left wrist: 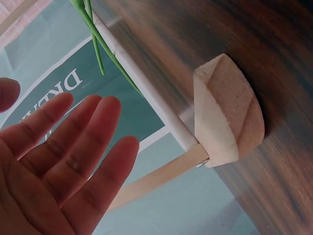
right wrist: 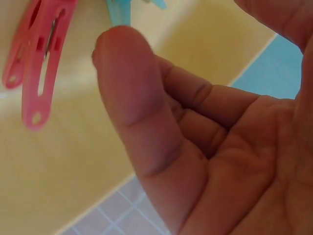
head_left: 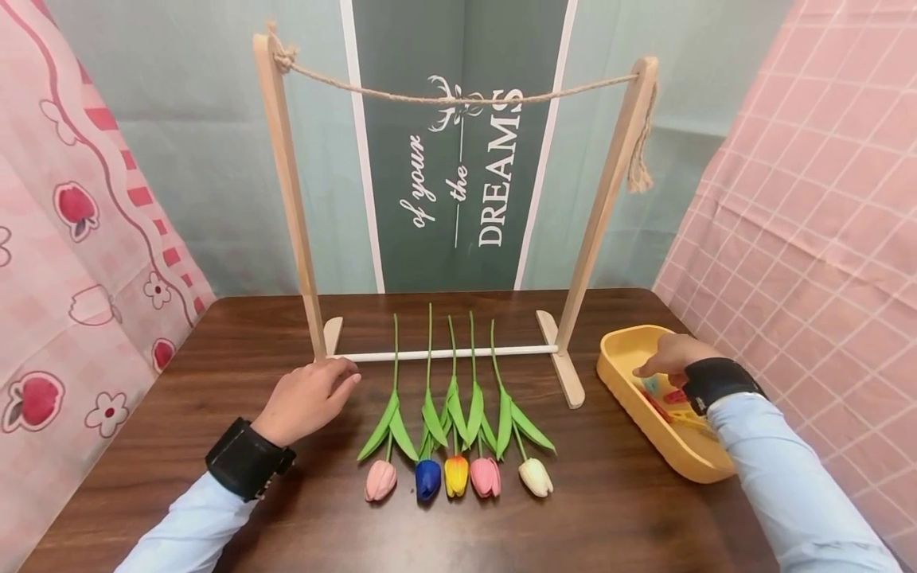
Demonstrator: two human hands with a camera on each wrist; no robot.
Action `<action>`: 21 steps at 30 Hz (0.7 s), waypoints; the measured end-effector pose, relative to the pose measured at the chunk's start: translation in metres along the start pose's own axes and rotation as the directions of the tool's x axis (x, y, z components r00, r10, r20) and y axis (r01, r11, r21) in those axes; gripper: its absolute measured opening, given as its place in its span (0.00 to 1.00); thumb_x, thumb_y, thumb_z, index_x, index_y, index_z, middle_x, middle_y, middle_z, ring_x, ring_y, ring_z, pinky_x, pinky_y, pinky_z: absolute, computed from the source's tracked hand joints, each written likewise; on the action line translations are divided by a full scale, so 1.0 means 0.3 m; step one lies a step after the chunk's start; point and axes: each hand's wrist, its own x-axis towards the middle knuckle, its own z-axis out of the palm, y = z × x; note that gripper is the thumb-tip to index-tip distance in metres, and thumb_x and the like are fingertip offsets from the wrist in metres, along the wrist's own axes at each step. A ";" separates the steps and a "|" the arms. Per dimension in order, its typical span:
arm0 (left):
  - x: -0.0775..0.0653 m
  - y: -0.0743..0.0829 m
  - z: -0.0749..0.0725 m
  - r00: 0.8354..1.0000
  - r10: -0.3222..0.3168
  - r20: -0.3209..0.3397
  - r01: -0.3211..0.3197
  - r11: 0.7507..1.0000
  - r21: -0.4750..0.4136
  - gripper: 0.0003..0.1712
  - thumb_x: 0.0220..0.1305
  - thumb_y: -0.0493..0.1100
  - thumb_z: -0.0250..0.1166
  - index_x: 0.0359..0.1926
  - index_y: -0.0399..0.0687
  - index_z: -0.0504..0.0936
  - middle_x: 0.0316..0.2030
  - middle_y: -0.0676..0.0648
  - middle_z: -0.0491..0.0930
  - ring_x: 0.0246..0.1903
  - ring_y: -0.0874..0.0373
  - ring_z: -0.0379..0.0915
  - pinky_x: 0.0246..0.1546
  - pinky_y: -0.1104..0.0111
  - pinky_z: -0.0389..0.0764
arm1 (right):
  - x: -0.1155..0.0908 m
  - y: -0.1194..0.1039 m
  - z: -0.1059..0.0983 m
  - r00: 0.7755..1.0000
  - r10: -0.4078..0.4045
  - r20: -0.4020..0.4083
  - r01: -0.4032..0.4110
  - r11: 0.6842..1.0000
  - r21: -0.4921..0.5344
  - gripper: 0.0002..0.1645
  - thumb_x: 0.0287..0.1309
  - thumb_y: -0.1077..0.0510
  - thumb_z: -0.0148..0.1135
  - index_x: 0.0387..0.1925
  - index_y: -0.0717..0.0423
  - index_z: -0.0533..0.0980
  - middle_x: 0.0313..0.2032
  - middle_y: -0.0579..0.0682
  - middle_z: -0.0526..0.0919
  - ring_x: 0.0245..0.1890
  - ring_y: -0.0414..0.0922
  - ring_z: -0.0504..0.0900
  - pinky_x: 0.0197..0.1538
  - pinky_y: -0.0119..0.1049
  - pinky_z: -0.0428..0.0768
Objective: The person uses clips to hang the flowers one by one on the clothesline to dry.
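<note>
My right hand reaches into a yellow plastic basket holding clothes pegs. In the right wrist view its fingers are loosely bent with nothing between them, one fingertip close to a light-blue peg; a pink-red peg lies beside it. Relaxed and empty, my left hand is low at the table, near the left foot of a wooden stand. Artificial tulips lie in a row with blooms towards me: pale pink, blue, yellow-orange, pink and white.
The stand has two wooden posts, a twine strung between their tops and a white rod low down. Tulip stems cross the rod. Behind hangs a green printed curtain; pink cloths flank the brown table.
</note>
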 end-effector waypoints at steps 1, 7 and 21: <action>-0.001 -0.001 0.001 1.000 0.000 -0.002 0.000 1.000 0.000 0.10 0.69 0.47 0.60 0.42 0.48 0.82 0.35 0.51 0.81 0.29 0.59 0.76 0.26 0.60 0.76 | 0.006 0.002 0.004 1.000 0.001 -0.001 -0.001 1.000 0.006 0.28 0.51 0.43 0.70 0.28 0.64 0.69 0.12 0.43 0.62 0.11 0.39 0.68 0.19 0.31 0.72; 0.000 0.000 0.004 1.000 0.003 -0.012 -0.003 1.000 0.002 0.10 0.70 0.48 0.59 0.41 0.49 0.83 0.33 0.52 0.81 0.27 0.61 0.74 0.25 0.62 0.75 | 0.042 0.015 0.028 1.000 0.009 0.002 -0.009 1.000 0.029 0.27 0.47 0.46 0.73 0.23 0.58 0.65 0.14 0.43 0.61 0.12 0.40 0.70 0.19 0.31 0.73; 0.003 -0.001 0.012 1.000 -0.005 0.001 0.005 1.000 -0.007 0.09 0.70 0.47 0.60 0.39 0.50 0.83 0.28 0.56 0.78 0.24 0.63 0.71 0.24 0.63 0.74 | 0.065 0.020 0.054 0.999 0.020 0.032 -0.020 1.000 -0.005 0.20 0.50 0.49 0.68 0.21 0.61 0.72 0.15 0.52 0.78 0.13 0.44 0.78 0.21 0.34 0.78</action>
